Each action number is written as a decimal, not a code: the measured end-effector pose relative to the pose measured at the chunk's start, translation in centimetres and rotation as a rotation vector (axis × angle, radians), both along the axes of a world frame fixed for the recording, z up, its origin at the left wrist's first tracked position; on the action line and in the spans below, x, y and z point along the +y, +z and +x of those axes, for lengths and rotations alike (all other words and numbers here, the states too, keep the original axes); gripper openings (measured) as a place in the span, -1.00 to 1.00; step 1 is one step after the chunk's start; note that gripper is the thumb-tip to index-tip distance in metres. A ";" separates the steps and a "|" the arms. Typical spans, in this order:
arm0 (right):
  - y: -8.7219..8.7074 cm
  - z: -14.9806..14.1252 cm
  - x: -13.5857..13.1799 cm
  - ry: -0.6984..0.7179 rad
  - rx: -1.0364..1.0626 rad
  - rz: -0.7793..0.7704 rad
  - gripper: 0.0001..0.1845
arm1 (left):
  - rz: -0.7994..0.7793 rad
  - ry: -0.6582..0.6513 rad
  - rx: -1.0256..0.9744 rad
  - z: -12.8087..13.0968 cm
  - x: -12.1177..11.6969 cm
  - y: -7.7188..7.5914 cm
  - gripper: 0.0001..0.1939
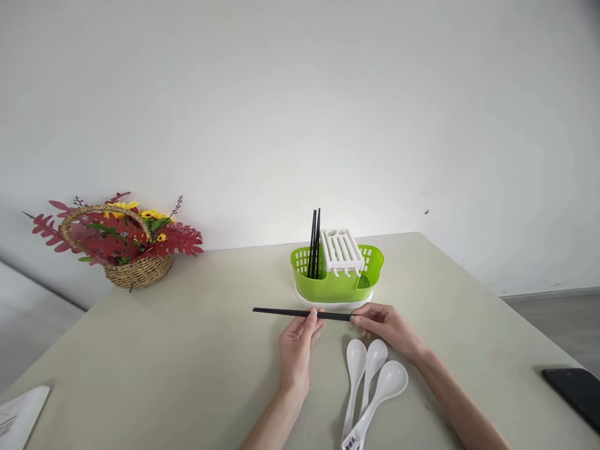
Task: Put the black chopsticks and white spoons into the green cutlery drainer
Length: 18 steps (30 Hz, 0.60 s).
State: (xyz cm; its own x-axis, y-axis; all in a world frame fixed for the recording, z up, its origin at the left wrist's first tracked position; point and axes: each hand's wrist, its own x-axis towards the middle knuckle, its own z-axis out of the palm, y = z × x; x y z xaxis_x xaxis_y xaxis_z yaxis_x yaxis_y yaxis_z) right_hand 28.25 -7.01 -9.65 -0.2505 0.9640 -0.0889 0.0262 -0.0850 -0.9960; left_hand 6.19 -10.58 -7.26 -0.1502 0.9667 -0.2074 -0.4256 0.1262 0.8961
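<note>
A pair of black chopsticks (281,311) lies level across both my hands, in front of the green holder. My left hand (300,334) pinches the chopsticks near their middle between thumb and fingers. At their right end, my right hand (382,325) grips them with thumb and fingertips. Just behind stands a green utensil holder (337,287) with a white slotted rack on top and a white base. More black chopsticks (315,244) stand upright in its left compartment. Three white spoons (375,387) lie overlapping on the table below my right hand.
A wicker basket (140,273) of red and yellow artificial flowers stands at the table's back left. A black phone (574,390) lies near the right edge. Part of a white object (25,412) shows at the lower left. The wall (300,125) rises behind the table.
</note>
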 end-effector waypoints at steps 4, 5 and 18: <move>0.3 -0.1 -0.1 -0.006 -0.008 0.000 -0.53 | -0.002 -0.001 -0.003 0.0 0.0 0.1 -0.53; 0.3 -0.1 -0.1 -0.008 -0.009 0.003 -0.53 | -0.003 0.001 -0.004 0.0 0.0 0.1 -0.53; -0.1 -0.1 -0.1 -0.008 -0.054 0.020 -0.53 | 0.004 -0.009 0.011 0.0 -0.1 0.1 -0.52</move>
State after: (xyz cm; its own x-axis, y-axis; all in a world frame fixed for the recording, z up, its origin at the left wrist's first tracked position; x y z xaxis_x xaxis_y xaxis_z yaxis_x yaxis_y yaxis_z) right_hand 28.12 -7.10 -9.79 -0.2383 0.9676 -0.0832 0.0796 -0.0659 -0.9946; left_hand 6.23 -10.66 -7.19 -0.1437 0.9687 -0.2023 -0.4144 0.1267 0.9013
